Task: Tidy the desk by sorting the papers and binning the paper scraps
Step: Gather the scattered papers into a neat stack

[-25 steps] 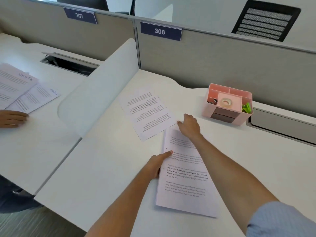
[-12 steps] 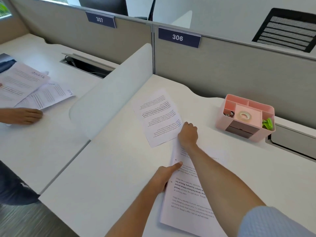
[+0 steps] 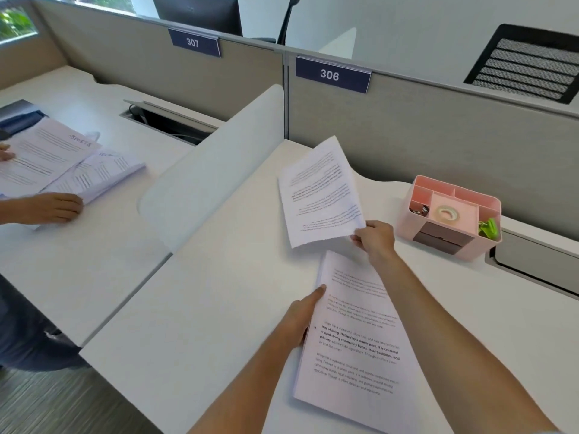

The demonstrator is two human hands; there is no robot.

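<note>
A printed sheet (image 3: pixel 319 192) is lifted off the white desk (image 3: pixel 219 302), tilted up toward the partition. My right hand (image 3: pixel 374 238) pinches its near right corner. A stack of printed pages (image 3: pixel 354 336) lies flat in front of me. My left hand (image 3: pixel 300 314) rests flat against the stack's left edge, fingers together and pointing forward. No paper scraps are in view.
A pink desk organiser (image 3: pixel 451 214) with tape and clips stands at the right by the grey partition (image 3: pixel 438 136). A white curved divider (image 3: pixel 213 170) separates the neighbouring desk, where another person's hand (image 3: pixel 53 208) holds papers (image 3: pixel 62 161).
My right hand took hold of the far sheet's corner and raised it off the desk. The left hand stayed at the stack's edge. The view shifted left.
</note>
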